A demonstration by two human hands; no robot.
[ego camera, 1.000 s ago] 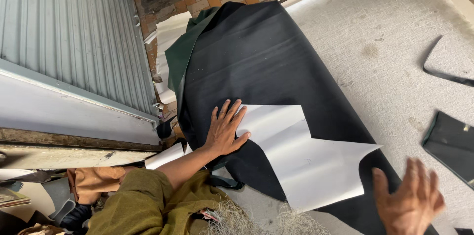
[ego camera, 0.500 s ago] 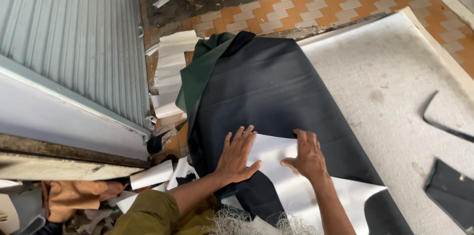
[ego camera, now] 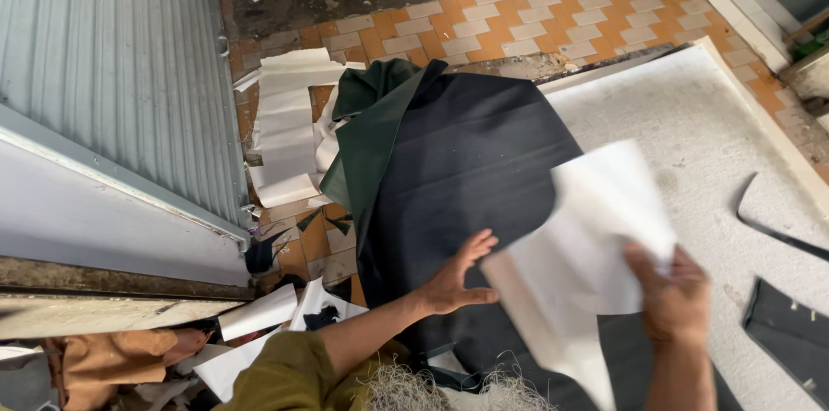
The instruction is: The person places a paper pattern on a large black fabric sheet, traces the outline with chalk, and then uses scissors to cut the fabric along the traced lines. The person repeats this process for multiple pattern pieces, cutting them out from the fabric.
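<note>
The right hand (ego camera: 678, 299) pinches a white paper sheet (ego camera: 587, 247) (stiff, angular, blurred) lifted over the smooth black cloth (ego camera: 466, 161). The left hand (ego camera: 453, 277) lies flat on that cloth, fingers spread, touching the sheet's edge. Cloth drapes over a rough white board (ego camera: 717, 135).

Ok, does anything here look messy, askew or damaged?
Yes. White paper scraps lie scattered on the orange tiled floor beside the black fabric sheet, whose green underside is folded over. The right hand lifts a blurred white paper pattern.
</note>
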